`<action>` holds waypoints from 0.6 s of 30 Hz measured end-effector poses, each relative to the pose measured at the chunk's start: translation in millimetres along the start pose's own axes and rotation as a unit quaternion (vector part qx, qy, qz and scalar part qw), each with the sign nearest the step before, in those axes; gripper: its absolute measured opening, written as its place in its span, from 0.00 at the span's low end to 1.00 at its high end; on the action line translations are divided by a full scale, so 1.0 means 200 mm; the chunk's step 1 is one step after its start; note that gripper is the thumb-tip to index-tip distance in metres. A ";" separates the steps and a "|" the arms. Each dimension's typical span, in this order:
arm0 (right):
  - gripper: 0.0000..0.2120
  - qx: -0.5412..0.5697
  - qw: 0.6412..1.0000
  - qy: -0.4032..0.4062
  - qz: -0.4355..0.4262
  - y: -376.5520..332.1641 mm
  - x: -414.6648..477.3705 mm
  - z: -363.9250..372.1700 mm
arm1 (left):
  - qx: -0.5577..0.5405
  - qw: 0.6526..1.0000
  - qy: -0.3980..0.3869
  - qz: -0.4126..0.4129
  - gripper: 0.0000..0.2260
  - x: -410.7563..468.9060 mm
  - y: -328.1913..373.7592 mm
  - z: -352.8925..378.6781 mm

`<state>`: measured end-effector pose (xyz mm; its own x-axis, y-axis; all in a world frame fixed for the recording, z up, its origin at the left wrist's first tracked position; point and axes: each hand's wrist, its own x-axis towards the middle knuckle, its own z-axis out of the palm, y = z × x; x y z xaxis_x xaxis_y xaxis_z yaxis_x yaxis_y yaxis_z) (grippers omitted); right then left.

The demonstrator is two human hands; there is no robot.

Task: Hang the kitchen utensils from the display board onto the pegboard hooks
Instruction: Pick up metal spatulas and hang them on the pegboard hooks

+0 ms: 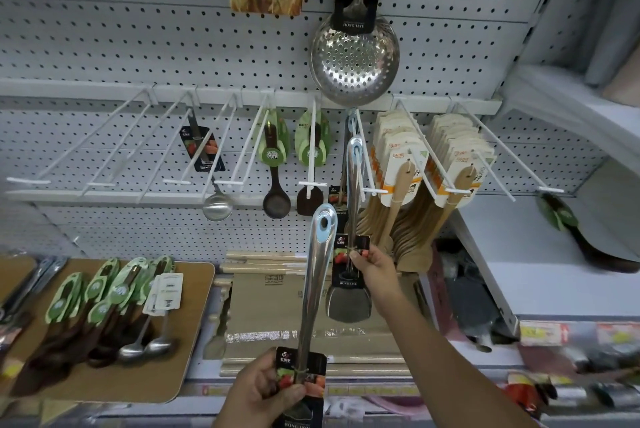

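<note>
My left hand (263, 389) grips a steel utensil (313, 275) by its dark label card, handle pointing up with a blue-rimmed hanging hole at the top. My right hand (372, 271) pinches a steel spatula (348, 303) at its dark label card. The spatula handle's top loop (356, 147) sits at a white pegboard hook (363, 154); whether the hook passes through it I cannot tell. The brown display board (194, 289) at lower left carries several green-carded dark spoons (100, 296) and two steel ladles (149, 344).
White hooks line the pegboard (104, 46); the left three (104, 150) are bare. Hanging there are a steel ladle (216, 206), dark spoons (275, 206), wooden spatulas (401, 178) and a big perforated skimmer (353, 60). Cardboard boxes (277, 310) lie below. A white shelf (554, 247) juts out right.
</note>
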<state>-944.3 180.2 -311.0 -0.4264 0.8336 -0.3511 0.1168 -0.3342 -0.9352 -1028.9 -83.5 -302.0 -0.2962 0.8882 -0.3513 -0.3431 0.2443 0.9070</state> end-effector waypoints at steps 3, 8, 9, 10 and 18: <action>0.06 -0.007 1.000 0.004 0.001 -0.05 0.08 0.03 | -0.002 1.000 -0.010 0.000 0.19 0.02 -0.01 0.01; 0.07 -0.014 1.000 0.010 -0.008 -0.09 0.22 0.08 | -0.021 1.000 -0.017 -0.002 0.18 0.06 -0.01 0.02; 0.07 -0.013 1.000 0.012 -0.007 -0.09 0.26 0.10 | -0.026 1.000 -0.014 -0.007 0.18 0.06 0.00 0.02; 0.06 -0.014 1.000 0.014 -0.006 -0.10 0.29 0.10 | -0.028 0.999 -0.015 -0.010 0.19 0.06 0.01 0.02; 0.07 -0.042 0.998 0.034 -0.008 -0.12 0.53 0.16 | -0.034 0.999 0.004 -0.023 0.19 0.11 0.03 -0.02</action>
<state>-1021.6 261.8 -324.5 -0.3663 0.8675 -0.3364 0.1869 -0.2856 -0.9399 -1040.7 -64.4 -305.5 -0.2859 0.8731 -0.3949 -0.4166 0.2579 0.8718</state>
